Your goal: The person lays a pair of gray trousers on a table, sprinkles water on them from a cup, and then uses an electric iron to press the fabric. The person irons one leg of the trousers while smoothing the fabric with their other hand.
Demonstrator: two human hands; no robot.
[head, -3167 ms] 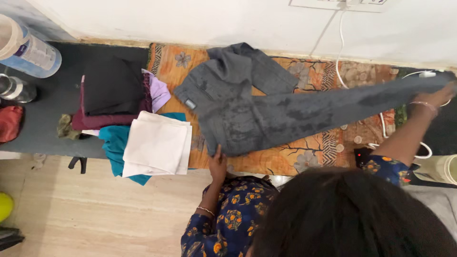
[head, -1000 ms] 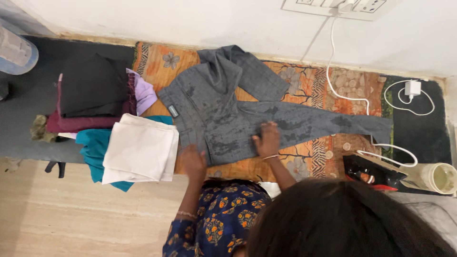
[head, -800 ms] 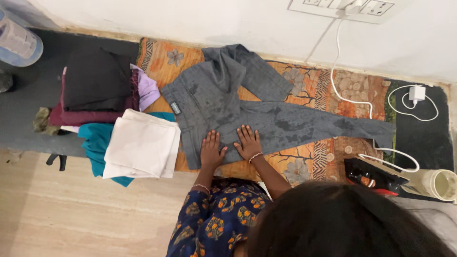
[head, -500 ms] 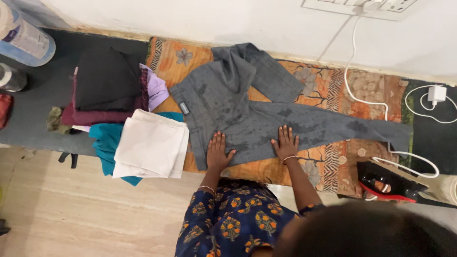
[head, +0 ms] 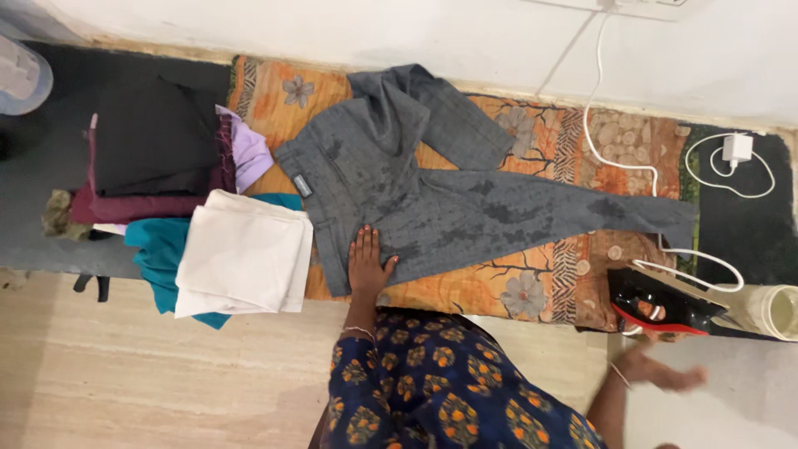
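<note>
Grey trousers are lying flat across the orange patterned cloth on the bench, damp patches showing. Left hand is pressing the waist end, fingers open and spread. Right hand is hanging below the bench edge, open, blurred, just under the black-and-red iron. Folded clothes are sitting stacked at the left.

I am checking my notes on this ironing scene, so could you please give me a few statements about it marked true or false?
1. The left hand lies flat on the grey trousers. True.
2. The right hand grips the iron. False: it is below the iron, off the table.
3. The iron's white cord crosses the orange patterned cloth. True.
4. The folded white cloth lies on top of the trousers. False: it lies beside them.
</note>
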